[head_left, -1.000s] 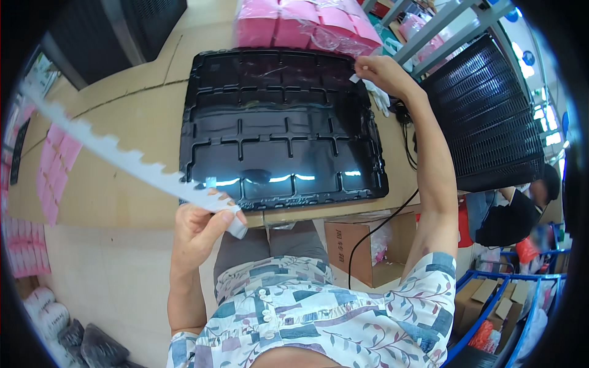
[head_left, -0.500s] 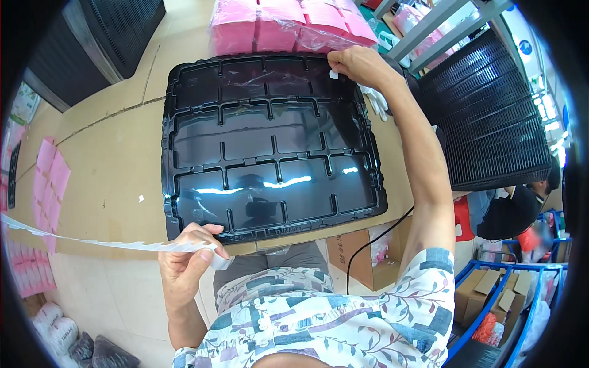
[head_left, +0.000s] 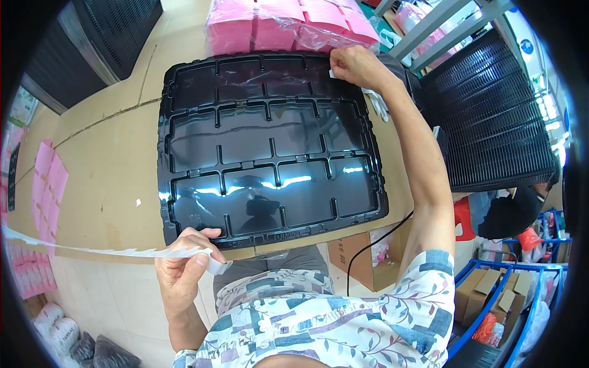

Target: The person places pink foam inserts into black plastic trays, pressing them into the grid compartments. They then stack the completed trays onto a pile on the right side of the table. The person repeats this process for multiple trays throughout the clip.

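A black plastic tray (head_left: 199,138) with raised ribs lies flat in front of me, its shiny cavities reflecting light. At its far right corner, my right hand (head_left: 359,66) is closed, fingers bent down over the rim. A small white piece (head_left: 332,74), like a sticker, shows under those fingertips; most of it is hidden. Near the tray's front left corner, my left hand (head_left: 181,270) pinches a white paper strip (head_left: 113,251) with a jagged edge. One end trails far left, and a short curled end sticks out by the thumb.
Pink packs under clear film (head_left: 288,27) stand behind the tray. Black tray stacks rise at far left (head_left: 101,40) and right (head_left: 491,116). A white glove (head_left: 377,104) lies by the tray's right edge, pink sheets (head_left: 49,184) at left. A black cable (head_left: 374,245) hangs near an open carton (head_left: 353,260).
The tray has shifted slightly left in the picture. Less of the white piece shows under my right fingers, and the strip's trailing end hangs lower. Both hands keep nearly the same places.
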A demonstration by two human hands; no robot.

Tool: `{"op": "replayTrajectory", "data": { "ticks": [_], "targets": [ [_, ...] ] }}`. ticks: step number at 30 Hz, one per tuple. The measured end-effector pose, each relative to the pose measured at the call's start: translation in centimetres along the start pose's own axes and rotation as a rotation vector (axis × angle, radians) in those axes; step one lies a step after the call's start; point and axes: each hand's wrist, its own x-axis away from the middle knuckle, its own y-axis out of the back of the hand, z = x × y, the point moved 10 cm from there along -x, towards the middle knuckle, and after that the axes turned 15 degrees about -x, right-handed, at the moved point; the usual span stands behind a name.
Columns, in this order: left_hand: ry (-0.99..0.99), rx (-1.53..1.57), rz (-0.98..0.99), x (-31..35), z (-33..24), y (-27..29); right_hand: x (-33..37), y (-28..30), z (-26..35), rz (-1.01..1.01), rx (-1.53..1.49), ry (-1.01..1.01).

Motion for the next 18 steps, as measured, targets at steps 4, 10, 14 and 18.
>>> {"op": "replayTrajectory", "data": {
  "ticks": [4, 10, 14, 18],
  "targets": [
    [0.0, 0.015, -0.001, 0.0, 0.0, 0.0, 0.4, 0.1, 0.9, -0.065, 0.064, 0.106],
    [0.013, 0.025, -0.011, 0.3, 0.4, 0.2, 0.7, -0.3, 2.2, -0.048, 0.066, 0.141],
    [0.006, 0.029, -0.014, 0.1, 0.2, 0.0, 0.5, -0.2, 0.4, -0.043, 0.014, 0.035],
    [0.006, 0.038, -0.018, 0.1, 0.2, 0.0, 0.8, -0.6, 2.5, -0.109, 0.175, 0.244]
  ]
}}
